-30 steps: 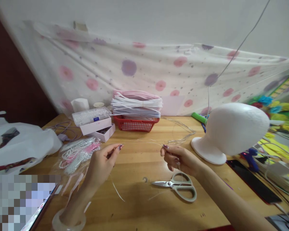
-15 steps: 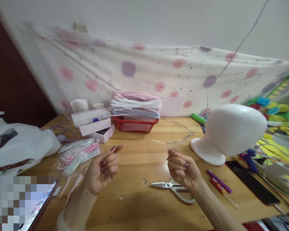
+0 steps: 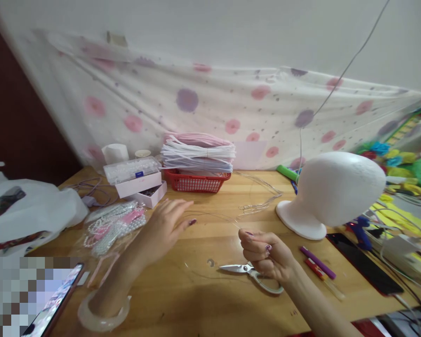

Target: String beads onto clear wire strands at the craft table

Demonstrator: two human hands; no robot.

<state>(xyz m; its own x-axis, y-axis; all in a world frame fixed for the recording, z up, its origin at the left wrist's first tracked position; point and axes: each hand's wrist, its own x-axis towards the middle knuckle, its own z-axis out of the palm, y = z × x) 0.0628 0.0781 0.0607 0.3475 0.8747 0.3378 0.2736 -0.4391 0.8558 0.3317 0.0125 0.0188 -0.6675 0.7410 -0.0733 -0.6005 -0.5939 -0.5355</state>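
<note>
My right hand [image 3: 264, 252] is closed in a pinch on a thin, clear-looking wire [image 3: 214, 214]. The wire bows leftward from its fingertips toward my left hand [image 3: 170, 222], whose fingers are stretched out with the thumb apart. Whether those fingers touch the wire I cannot tell. A bangle [image 3: 103, 318] circles my left wrist. Scissors with pale handles [image 3: 243, 268] lie partly below my right hand, blades pointing left. Another faint strand curves over the wood near them. Farther back rests a loose bundle of similar wire [image 3: 259, 206].
Pipe cleaners [image 3: 198, 152] are piled on a red basket [image 3: 196, 182] at the back. Boxes [image 3: 138, 182] and bagged bead strings [image 3: 115, 227] sit at left, near a phone [image 3: 54, 302]. On the right are a white foam head [image 3: 340, 192], a purple pen [image 3: 317, 262] and a dark phone [image 3: 365, 264].
My left hand has turned palm down, moved slightly up and right, and straightened its fingers. My right hand has lowered slightly, still pinching. The wire now shows arching between the hands.
</note>
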